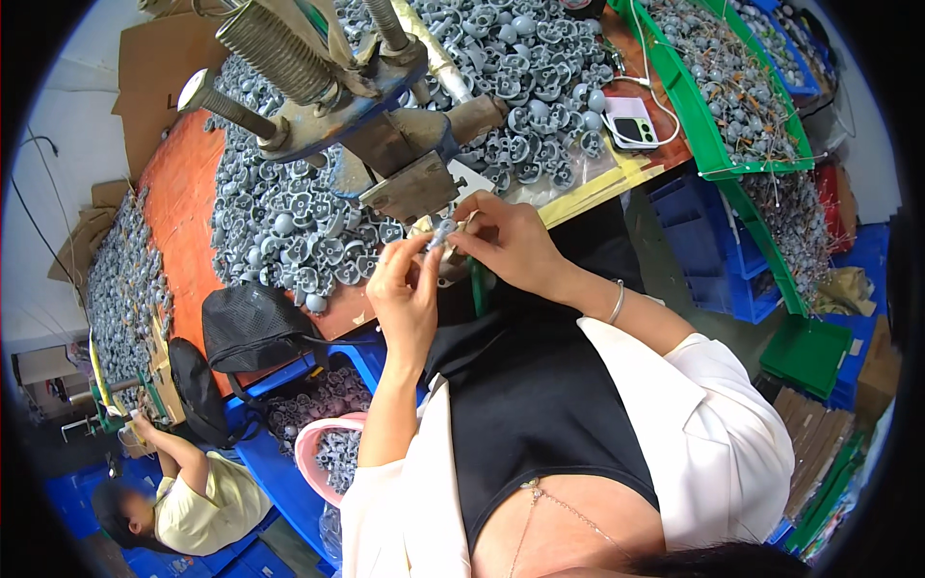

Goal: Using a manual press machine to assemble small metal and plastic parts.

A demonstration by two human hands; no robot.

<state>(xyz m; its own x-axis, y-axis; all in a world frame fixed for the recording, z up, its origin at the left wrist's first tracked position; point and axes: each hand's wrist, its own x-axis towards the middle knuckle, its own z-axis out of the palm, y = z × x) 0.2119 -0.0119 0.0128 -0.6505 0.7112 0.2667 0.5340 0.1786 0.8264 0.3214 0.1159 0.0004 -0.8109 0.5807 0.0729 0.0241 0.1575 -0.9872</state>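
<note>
Just below the head of a metal hand press [409, 188], my two hands meet at a small grey plastic part [441, 233]. My left hand [405, 294] pinches it between thumb and fingertips from the left. From the right, my right hand [511, 239] has its thumb and fingers closed at the same part, partly covering it. Its exact shape is too small to make out. Behind and to the left of the press spreads a large pile of grey plastic half-shells [289, 236]; more shells [525, 87] lie to its right.
A phone [631, 125] with a white cable lies at the table's right edge. Green trays [718, 159] of wired grey parts stand at right. A black bag [252, 328], a blue crate [371, 361] and a pink bucket [308, 453] are at left. Another person [207, 501] works at lower left.
</note>
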